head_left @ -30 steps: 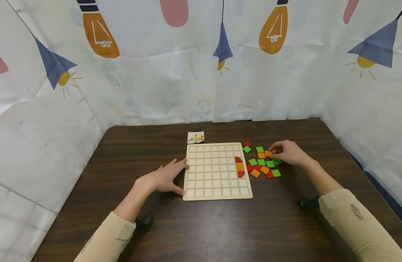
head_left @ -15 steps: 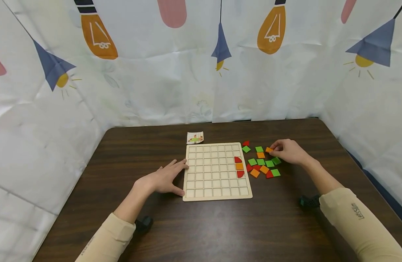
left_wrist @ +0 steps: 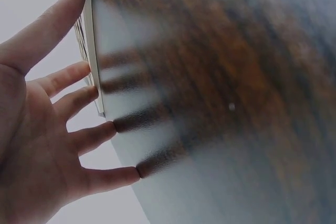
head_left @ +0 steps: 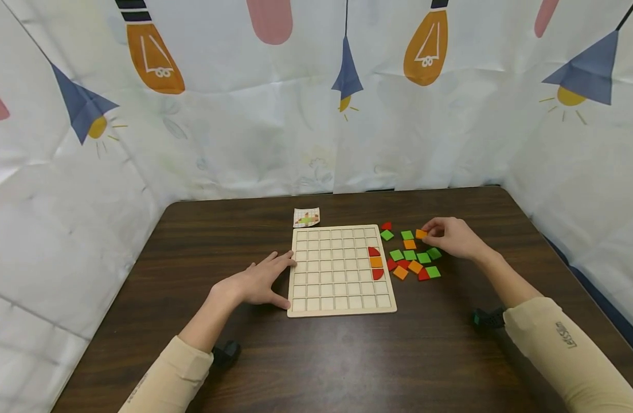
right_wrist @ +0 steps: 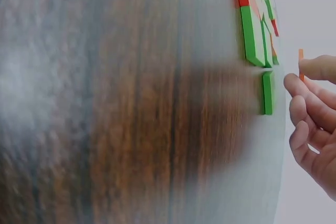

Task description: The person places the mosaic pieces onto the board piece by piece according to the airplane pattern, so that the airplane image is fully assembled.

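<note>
The right hand [head_left: 454, 238] pinched a flat orange tile [head_left: 420, 234] (a thin strip edge-on). The left hand [head_left: 260, 280], fingers spread, touched the pale gridded board [head_left: 328, 277].

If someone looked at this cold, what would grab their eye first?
Probably the pale gridded board near the middle of the dark table. Then the right hand, pinching an orange tile beside the bright loose tiles right of the board. Printed orange bulbs also stand out on the white backdrop.

Right sleeve [head_left: 579, 367]: dark lettering [head_left: 566, 335], seemingly "Let'sSlim". Left sleeve [head_left: 172, 376]: small lettering [head_left: 137, 388], illegible.
</note>
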Demonstrator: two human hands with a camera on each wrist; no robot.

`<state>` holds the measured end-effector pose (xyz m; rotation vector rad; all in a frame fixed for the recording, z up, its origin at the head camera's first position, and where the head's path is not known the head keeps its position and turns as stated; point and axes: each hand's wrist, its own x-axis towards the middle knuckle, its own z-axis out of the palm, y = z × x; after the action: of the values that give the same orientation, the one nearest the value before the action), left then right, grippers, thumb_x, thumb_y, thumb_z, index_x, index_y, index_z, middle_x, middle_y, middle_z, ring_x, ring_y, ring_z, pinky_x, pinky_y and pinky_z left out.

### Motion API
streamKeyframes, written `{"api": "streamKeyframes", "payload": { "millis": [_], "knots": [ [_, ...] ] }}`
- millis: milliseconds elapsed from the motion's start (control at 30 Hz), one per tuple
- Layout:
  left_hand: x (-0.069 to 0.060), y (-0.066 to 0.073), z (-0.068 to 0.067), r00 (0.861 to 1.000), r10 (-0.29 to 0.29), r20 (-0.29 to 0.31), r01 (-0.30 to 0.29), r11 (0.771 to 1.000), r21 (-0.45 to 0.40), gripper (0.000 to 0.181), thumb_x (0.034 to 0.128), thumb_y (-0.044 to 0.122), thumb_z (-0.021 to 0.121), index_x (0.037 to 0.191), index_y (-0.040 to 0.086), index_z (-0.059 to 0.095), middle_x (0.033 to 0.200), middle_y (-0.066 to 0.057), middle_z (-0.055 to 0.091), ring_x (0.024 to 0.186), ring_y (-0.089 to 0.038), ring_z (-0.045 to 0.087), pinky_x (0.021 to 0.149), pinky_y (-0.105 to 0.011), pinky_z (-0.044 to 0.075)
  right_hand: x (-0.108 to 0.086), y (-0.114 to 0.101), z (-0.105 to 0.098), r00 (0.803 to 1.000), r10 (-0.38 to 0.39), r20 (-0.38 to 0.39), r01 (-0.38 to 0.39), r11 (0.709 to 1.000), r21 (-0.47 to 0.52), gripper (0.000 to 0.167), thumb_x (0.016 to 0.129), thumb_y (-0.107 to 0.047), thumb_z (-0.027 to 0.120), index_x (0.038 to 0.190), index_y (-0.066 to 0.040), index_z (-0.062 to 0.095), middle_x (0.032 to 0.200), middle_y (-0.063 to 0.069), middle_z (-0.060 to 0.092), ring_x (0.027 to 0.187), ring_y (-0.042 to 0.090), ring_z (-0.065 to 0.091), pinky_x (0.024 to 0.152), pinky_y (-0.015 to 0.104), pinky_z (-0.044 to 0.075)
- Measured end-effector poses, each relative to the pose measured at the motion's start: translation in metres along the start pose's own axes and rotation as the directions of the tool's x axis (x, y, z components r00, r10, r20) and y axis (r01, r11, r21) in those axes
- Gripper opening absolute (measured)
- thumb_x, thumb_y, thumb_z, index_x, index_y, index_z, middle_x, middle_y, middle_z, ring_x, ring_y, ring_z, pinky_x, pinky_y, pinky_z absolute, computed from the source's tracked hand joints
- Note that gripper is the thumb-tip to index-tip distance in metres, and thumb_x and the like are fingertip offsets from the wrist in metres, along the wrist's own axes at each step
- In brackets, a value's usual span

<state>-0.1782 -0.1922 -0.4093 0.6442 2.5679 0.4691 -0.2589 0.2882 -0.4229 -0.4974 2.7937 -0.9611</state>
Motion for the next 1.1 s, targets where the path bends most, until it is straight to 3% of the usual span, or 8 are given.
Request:
{"api": "streamKeyframes", "payload": {
  "millis": [533,1100],
  "knots": [
    [-0.001,-0.001,0.001,1.0,0.008,-0.01,-0.008,1.0,-0.008,0.09,0.0845,0.044,0.085,0.156,0.012,0.04,0.171,-0.012,0.014,0.155,-0.041,0.009,0.11,-0.078,0.016,-0.001,-0.029,0.016,0.993,-0.119,0.011,0.119,0.993,0.01,0.024,0.096,-0.014,0.075,0.116,0.0,0.07,0.093,0.002,0.069,0.082,0.019,0.064,0.069,0.034,0.055],
    [-0.002,-0.001,0.001,1.0,0.007,-0.004,-0.007,1.0,-0.008,0.09,0.0854,0.044,0.084,0.157,0.012,0.039,0.171,-0.013,0.013,0.155,-0.041,0.009,0.11,-0.078,0.015,0.002,-0.053,0.039,0.984,-0.169,0.053,0.167,0.985,0.033,0.025,0.095,-0.013,0.076,0.116,-0.001,0.072,0.093,-0.002,0.069,0.083,0.017,0.062,0.07,0.035,0.054]
  ]
}}
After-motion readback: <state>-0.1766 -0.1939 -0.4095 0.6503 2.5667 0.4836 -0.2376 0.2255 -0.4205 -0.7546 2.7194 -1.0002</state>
